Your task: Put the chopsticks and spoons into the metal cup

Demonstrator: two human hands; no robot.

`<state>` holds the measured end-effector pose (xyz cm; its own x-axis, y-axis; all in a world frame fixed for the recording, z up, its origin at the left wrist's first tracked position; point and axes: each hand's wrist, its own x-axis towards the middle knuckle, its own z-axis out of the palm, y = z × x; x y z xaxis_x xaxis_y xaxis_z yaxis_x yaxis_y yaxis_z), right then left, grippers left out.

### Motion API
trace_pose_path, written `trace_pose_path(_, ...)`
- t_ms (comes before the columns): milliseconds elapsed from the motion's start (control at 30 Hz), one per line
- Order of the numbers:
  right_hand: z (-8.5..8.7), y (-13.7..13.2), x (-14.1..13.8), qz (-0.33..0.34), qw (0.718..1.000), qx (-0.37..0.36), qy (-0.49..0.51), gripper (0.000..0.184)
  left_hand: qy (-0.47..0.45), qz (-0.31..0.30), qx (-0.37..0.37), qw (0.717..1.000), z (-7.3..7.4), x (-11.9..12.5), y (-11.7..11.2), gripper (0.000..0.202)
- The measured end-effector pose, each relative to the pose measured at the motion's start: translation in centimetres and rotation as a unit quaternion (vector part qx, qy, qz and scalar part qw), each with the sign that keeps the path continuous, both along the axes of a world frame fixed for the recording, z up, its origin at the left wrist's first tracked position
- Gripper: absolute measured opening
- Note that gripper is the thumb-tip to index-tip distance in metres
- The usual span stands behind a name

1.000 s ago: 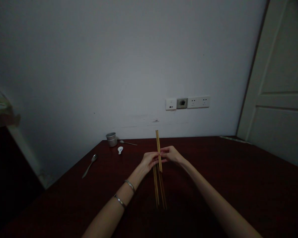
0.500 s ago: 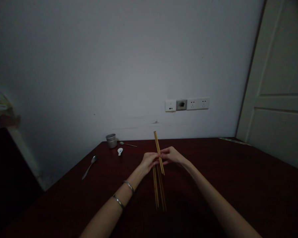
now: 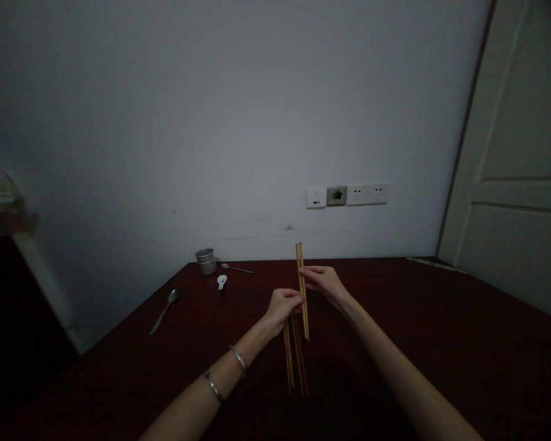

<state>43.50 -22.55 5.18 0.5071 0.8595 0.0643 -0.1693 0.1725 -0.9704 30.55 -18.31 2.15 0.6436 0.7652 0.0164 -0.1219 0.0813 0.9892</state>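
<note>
Both my hands work over a dark red table (image 3: 395, 318). My right hand (image 3: 325, 282) pinches a pair of wooden chopsticks (image 3: 302, 288) and holds them nearly upright, tips above the table's far edge. My left hand (image 3: 283, 304) is closed with its fingertips on the same pair, lower down. Under the hands several more chopsticks (image 3: 294, 361) lie side by side on the table, pointing toward me. Two metal bangles (image 3: 224, 370) ring my left forearm.
At the far left of the table stand a small metal cup (image 3: 206, 261), a white spoon (image 3: 221, 281) and two metal spoons (image 3: 164, 309) (image 3: 236, 267). A white wall with sockets (image 3: 348, 195) backs the table. A door (image 3: 518, 184) is at the right.
My right hand has risen and moved slightly right, lifting the held pair of chopsticks away from the bundle and standing it more upright. My left hand dropped a little.
</note>
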Motion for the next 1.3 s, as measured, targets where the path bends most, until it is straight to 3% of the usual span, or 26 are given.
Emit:
trace_pose_path(267, -0.3, 0.0, 0.5, 0.007, 1.000, -0.015, 0.018, 0.013, 0.045, 0.011, 0.072, 0.996, 0.0, 0.3, -0.9, 0.003)
trace_pose_path(733, -0.4, 0.0, 0.3, 0.023, 0.997, -0.063, 0.042, 0.009, 0.036, -0.046, 0.019, 0.998, -0.2, -0.4, -1.1, 0.015)
trace_pose_path(867, -0.8, 0.2, 0.4, 0.025, 0.996, -0.077, 0.046, 0.009, 0.073, -0.081, 0.042, 0.993, -0.4, -0.7, -0.5, 0.024)
trace_pose_path(967, -1.3, 0.3, 0.3, 0.027, 0.994, -0.089, 0.050, 0.007, 0.103, -0.091, 0.067, 0.988, 0.2, -0.8, 0.8, 0.032)
trace_pose_path(1133, -2.8, 0.1, -0.1, 0.049, 0.990, -0.114, 0.064, 0.007, 0.142, -0.012, 0.138, 0.980, 2.5, 0.2, 3.4, 0.028)
trace_pose_path(1300, -3.8, -0.1, -0.9, 0.055, 0.989, -0.124, 0.053, 0.011, 0.283, 0.009, 0.231, 0.931, 3.4, 2.0, 4.3, 0.030)
